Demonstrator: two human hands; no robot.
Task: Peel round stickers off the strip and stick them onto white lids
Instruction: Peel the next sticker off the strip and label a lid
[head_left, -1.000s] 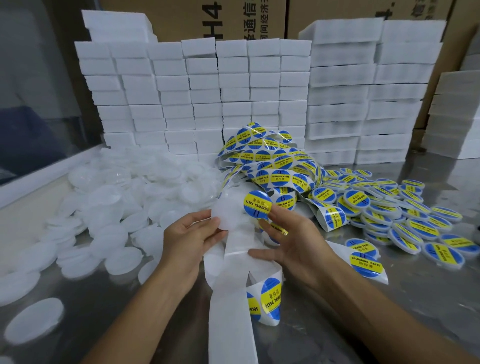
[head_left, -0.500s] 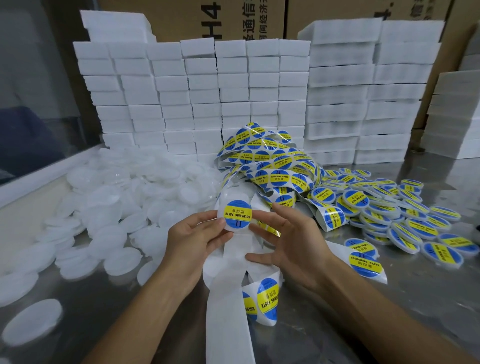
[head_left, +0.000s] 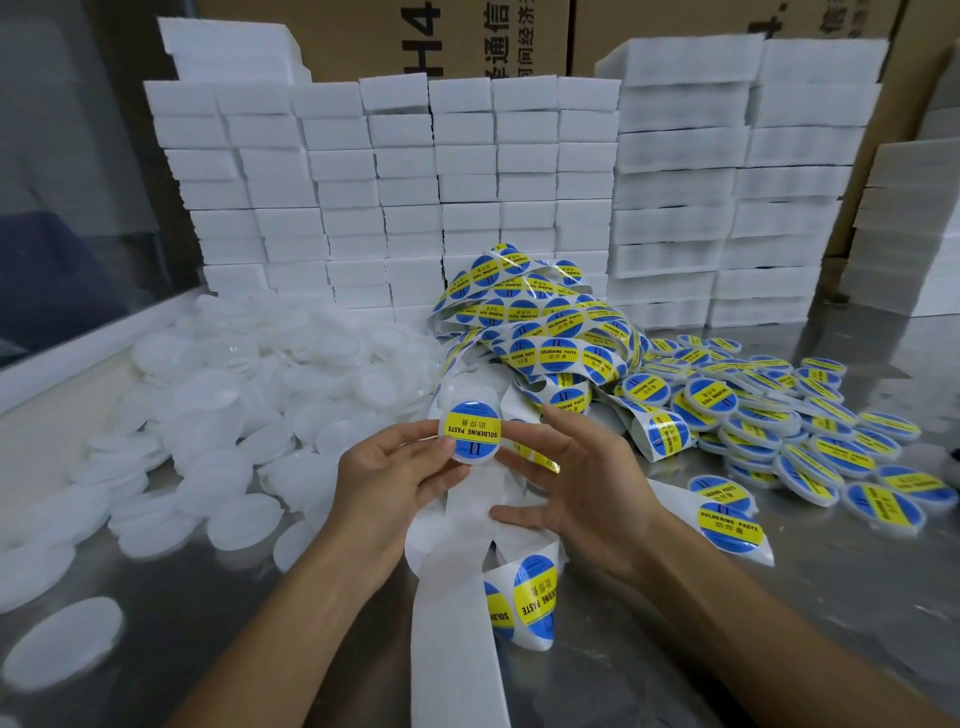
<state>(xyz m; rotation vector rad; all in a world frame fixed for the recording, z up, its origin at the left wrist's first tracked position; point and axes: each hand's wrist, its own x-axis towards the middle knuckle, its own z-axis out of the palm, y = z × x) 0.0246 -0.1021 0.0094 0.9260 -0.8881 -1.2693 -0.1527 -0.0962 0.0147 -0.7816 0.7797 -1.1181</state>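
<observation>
My left hand (head_left: 395, 478) pinches a white lid (head_left: 470, 432) at its left rim; a blue-and-yellow round sticker covers the lid's top. My right hand (head_left: 576, 483) touches the lid's right edge with a fingertip, its other fingers spread and relaxed. Below both hands the white backing strip (head_left: 457, 613) runs toward me, with stickers on a curled end (head_left: 535, 597). A tangled pile of sticker strip (head_left: 540, 322) lies behind the hands. Bare white lids (head_left: 249, 395) are heaped at the left. Stickered lids (head_left: 789, 415) are piled at the right.
Stacks of white foam blocks (head_left: 467, 182) wall off the back of the metal table (head_left: 779, 623), with cardboard boxes (head_left: 467, 36) behind them. A raised white ledge (head_left: 78, 353) borders the left side. One lone lid (head_left: 62, 642) lies near the front left.
The sticker held by my right hand beside the bare lid has been laid onto the lid. The lid has shifted slightly left and my right fingers have eased off it.
</observation>
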